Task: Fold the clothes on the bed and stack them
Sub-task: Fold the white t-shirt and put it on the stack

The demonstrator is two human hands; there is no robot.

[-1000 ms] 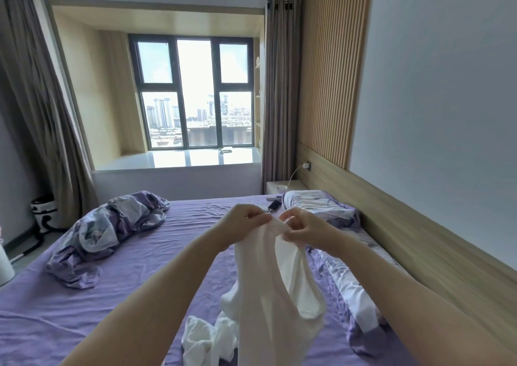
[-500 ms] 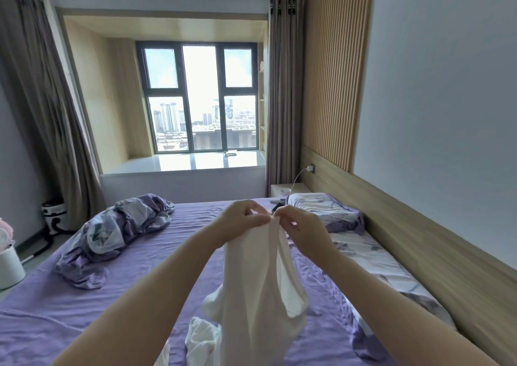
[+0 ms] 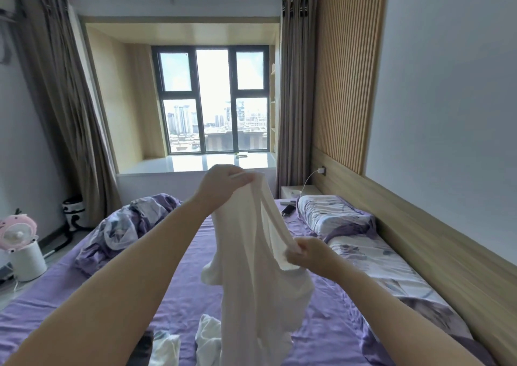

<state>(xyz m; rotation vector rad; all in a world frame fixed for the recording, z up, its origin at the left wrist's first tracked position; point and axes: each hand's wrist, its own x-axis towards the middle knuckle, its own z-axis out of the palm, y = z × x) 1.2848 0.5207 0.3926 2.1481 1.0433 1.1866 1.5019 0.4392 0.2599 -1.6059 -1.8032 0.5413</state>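
Progress: early, by the look of it; no folded pile shows anywhere on the bed (image 3: pixel 84 307), and the white top (image 3: pixel 260 276) is in the air, not yet laid flat.
Left hand: the left hand (image 3: pixel 223 183) is raised high, fingers curled and pinching the top's upper edge, seemingly a strap.
Right hand: the right hand (image 3: pixel 310 253) is lower and to the right, pinching a second edge of the same top, so the cloth stretches between the two hands.
The top: hangs limp from both grips above the purple sheet, its lower part drooping toward the near edge of the view.
Left to do: I judge the top needs spreading out, folding and setting down; more white clothes (image 3: pixel 207 337) lie crumpled on the sheet below it, unfolded.
Nearby: a bunched purple quilt (image 3: pixel 126 231) lies to the left, a pillow (image 3: pixel 333 217) by the headboard, a phone (image 3: pixel 288 210) beside it on a cable.
In the way: the quilt takes up part of the bed; the crumpled clothes sit just under the hanging top, where it might be laid.
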